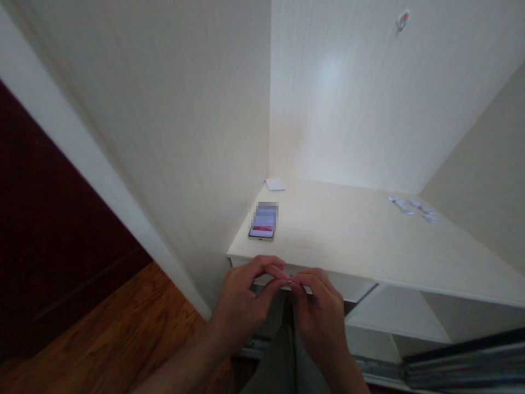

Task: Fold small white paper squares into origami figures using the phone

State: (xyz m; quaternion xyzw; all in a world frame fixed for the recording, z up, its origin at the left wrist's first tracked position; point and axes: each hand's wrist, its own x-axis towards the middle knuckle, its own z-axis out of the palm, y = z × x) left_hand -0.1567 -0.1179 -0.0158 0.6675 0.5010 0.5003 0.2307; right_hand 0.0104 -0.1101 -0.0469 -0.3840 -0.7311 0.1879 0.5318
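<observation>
My left hand [246, 298] and my right hand [318, 312] meet fingertip to fingertip just below the front edge of a pale wooden shelf [369, 241]. Both pinch a tiny pale object [289, 282] between thumb and fingers; it is too small to name. A phone [263, 224] lies face up on the shelf's left front corner, a short way beyond my left hand.
A white card [275, 184] lies at the shelf's back left corner. Several small white scraps [412, 208] are scattered at the back right. Pale cabinet walls enclose the shelf. A lower shelf [394, 317] and a sliding-door track [451, 372] sit below right; wooden floor [123, 334] lies left.
</observation>
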